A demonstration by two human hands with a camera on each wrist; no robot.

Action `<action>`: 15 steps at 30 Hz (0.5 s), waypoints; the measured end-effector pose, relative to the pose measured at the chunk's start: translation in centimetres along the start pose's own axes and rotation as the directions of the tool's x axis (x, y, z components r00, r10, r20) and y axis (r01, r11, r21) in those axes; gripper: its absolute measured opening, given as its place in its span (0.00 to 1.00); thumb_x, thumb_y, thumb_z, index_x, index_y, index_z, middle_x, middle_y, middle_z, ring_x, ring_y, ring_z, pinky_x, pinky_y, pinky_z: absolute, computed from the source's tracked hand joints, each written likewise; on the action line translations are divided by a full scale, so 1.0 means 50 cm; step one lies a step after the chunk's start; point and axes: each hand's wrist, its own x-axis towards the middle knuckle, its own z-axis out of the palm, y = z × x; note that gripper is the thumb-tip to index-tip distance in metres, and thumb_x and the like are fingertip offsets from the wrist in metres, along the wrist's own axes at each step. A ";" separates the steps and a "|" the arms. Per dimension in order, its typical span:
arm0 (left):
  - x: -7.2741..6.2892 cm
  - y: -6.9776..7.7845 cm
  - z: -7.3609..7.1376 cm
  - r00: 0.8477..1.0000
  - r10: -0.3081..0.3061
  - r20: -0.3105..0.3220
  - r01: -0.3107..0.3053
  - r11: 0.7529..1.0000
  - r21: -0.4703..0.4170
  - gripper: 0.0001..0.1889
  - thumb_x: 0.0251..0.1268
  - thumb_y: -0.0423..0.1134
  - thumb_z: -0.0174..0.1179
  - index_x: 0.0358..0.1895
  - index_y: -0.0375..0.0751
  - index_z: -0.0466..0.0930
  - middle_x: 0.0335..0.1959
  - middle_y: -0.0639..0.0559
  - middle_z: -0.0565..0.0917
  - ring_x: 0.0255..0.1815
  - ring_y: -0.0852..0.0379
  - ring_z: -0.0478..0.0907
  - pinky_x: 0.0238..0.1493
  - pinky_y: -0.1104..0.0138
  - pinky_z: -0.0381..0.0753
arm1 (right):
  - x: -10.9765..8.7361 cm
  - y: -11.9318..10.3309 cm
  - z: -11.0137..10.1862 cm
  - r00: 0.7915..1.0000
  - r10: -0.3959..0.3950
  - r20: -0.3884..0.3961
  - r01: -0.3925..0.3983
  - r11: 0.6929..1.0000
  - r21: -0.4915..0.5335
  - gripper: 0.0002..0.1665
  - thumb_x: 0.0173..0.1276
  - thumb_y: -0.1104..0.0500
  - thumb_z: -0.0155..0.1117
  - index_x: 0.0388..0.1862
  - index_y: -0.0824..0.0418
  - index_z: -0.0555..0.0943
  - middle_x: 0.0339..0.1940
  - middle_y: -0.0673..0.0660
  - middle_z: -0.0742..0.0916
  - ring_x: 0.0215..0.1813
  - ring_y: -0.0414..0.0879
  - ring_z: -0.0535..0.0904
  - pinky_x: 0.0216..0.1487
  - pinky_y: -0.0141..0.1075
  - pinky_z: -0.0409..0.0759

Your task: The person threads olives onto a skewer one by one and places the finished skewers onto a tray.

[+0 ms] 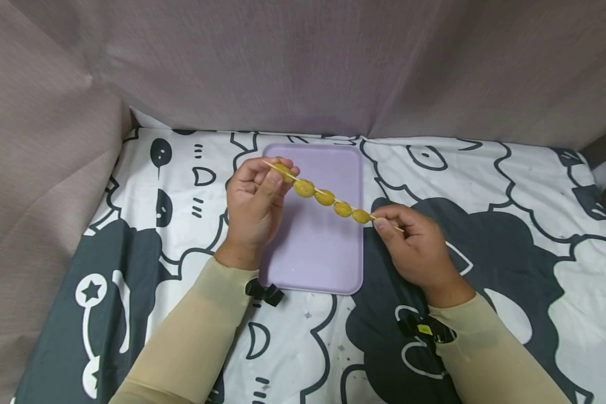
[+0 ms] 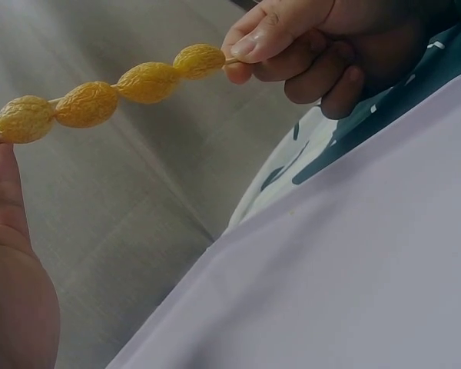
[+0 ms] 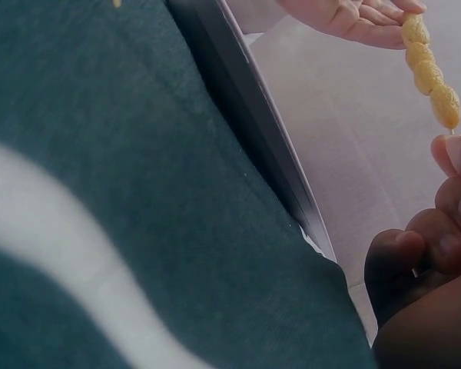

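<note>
A thin wooden skewer (image 1: 399, 229) runs through several wrinkled yellow oval fruits (image 1: 324, 197), strung in a row and slanting down to the right in the head view. My left hand (image 1: 255, 207) pinches the fruit at the upper end between thumb and fingers. With thumb and forefinger, my right hand (image 1: 419, 244) grips the bare lower end of the skewer, close beside the last fruit. In the left wrist view the fruits (image 2: 147, 82) stretch between both hands, their skins creased. Below them lies a light purple tray (image 1: 313, 247).
The tray rests on a cloth (image 1: 293, 336) printed with black-and-white cartoon figures. Behind the cloth hangs a grey-brown fabric curtain (image 1: 308, 67), which also closes off the left side. Dark wrist straps (image 1: 426, 328) sit over the beige sleeves (image 1: 182, 336).
</note>
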 end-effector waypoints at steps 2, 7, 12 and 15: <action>-0.001 0.000 -0.001 1.000 0.001 0.001 -0.001 1.000 -0.004 0.12 0.72 0.41 0.79 0.50 0.42 0.88 0.50 0.47 0.94 0.52 0.54 0.93 0.62 0.64 0.94 | 0.000 0.000 0.000 1.000 0.000 0.001 0.000 1.000 -0.001 0.13 0.75 0.79 0.67 0.51 0.68 0.89 0.21 0.47 0.73 0.21 0.38 0.65 0.21 0.34 0.63; -0.002 -0.003 -0.002 1.000 -0.003 -0.002 0.003 1.000 -0.001 0.12 0.71 0.41 0.79 0.50 0.42 0.88 0.50 0.48 0.94 0.52 0.54 0.93 0.62 0.64 0.94 | 0.000 0.001 0.000 1.000 0.002 0.001 -0.002 1.000 -0.001 0.13 0.75 0.79 0.67 0.51 0.68 0.89 0.21 0.47 0.73 0.21 0.38 0.65 0.22 0.34 0.63; -0.004 -0.005 0.000 1.000 -0.006 -0.006 0.006 1.000 0.002 0.12 0.71 0.42 0.79 0.50 0.43 0.88 0.50 0.48 0.94 0.52 0.54 0.93 0.62 0.64 0.94 | -0.001 0.001 -0.001 1.000 0.006 0.002 -0.006 1.000 0.000 0.13 0.75 0.79 0.67 0.51 0.68 0.89 0.21 0.47 0.73 0.22 0.38 0.65 0.22 0.35 0.63; -0.005 -0.006 0.001 1.000 -0.004 -0.005 0.004 1.000 -0.004 0.12 0.71 0.41 0.79 0.50 0.42 0.88 0.50 0.48 0.94 0.52 0.53 0.93 0.62 0.64 0.94 | -0.001 0.001 -0.001 1.000 0.008 0.004 -0.008 1.000 -0.004 0.12 0.75 0.79 0.67 0.51 0.69 0.89 0.21 0.47 0.73 0.22 0.38 0.65 0.22 0.35 0.63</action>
